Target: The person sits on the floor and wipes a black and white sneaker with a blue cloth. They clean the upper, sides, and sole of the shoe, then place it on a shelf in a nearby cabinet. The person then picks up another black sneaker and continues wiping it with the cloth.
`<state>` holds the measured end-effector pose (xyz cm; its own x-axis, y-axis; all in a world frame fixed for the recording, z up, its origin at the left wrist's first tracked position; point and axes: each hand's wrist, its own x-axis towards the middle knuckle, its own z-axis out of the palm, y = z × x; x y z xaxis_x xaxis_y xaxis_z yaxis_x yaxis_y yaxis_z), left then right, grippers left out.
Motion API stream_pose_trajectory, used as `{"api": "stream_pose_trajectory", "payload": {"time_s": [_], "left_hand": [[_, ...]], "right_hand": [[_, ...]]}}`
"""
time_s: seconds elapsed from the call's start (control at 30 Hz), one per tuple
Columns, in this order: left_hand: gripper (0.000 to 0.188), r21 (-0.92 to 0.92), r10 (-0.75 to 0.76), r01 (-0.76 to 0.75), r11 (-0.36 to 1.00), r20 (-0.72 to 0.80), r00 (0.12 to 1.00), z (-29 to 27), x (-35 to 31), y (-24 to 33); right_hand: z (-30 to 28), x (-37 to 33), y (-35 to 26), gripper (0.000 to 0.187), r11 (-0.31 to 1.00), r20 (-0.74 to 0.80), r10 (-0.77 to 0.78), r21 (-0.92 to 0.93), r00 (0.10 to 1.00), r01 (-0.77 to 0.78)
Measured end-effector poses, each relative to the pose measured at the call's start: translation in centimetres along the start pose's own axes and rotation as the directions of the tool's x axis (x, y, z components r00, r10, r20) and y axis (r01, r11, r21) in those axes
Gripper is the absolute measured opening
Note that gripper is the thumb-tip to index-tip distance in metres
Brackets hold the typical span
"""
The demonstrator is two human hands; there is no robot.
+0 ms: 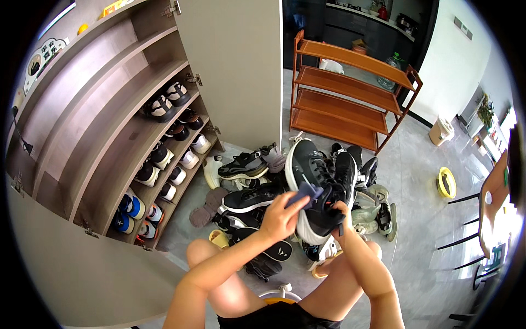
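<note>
My left hand (280,220) pinches a folded dark blue-grey cloth (304,195), which lies against a black sneaker (308,164) with a thick white sole. My right hand (343,218) is closed on the heel end of that sneaker, near its opening. Beside it, a second black sneaker (345,171) with a pale sole is raised too; whether the same hand grips it cannot be made out. Below and around them lies a pile of shoes, among them a black sneaker (252,198) with a white sole and a grey-black sneaker (244,164).
At left, an opened shoe cabinet (118,123) holds several pairs on its lower shelves. Ahead stands a brown wooden rack (345,82) with bare shelves. A yellow basin (447,182) and a small bin (441,131) are on the floor at right, near a table (487,203).
</note>
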<state>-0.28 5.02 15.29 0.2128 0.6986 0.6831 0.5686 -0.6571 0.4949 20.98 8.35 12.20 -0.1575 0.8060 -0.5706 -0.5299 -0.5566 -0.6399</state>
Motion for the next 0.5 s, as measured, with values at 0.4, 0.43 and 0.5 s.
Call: {"api": "stream_pose_trajectory", "payload": {"time_s": [0.4, 0.43, 0.5], "left_hand": [[0.048, 0.102, 0.010, -0.008, 0.995, -0.017, 1.000, -1.2, 1.0, -1.7], [0.047, 0.159, -0.004, 0.009, 0.987, -0.038, 0.999, -1.4, 1.3, -2.8], [0.047, 0.236, 0.013, 0.018, 0.972, -0.128, 0.992, -2.0, 1.6, -5.5]], "right_hand": [[2.0, -2.8, -0.8, 0.032, 0.937, 0.070, -0.146, -0.309, 0.987, 0.160], [1.3, -2.3, -0.1, 0.029, 0.888, 0.152, -0.197, -0.391, 0.968, 0.242], [1.1, -2.2, 0.6, 0.028, 0.806, 0.216, -0.168, -0.531, 0.962, 0.260]]}}
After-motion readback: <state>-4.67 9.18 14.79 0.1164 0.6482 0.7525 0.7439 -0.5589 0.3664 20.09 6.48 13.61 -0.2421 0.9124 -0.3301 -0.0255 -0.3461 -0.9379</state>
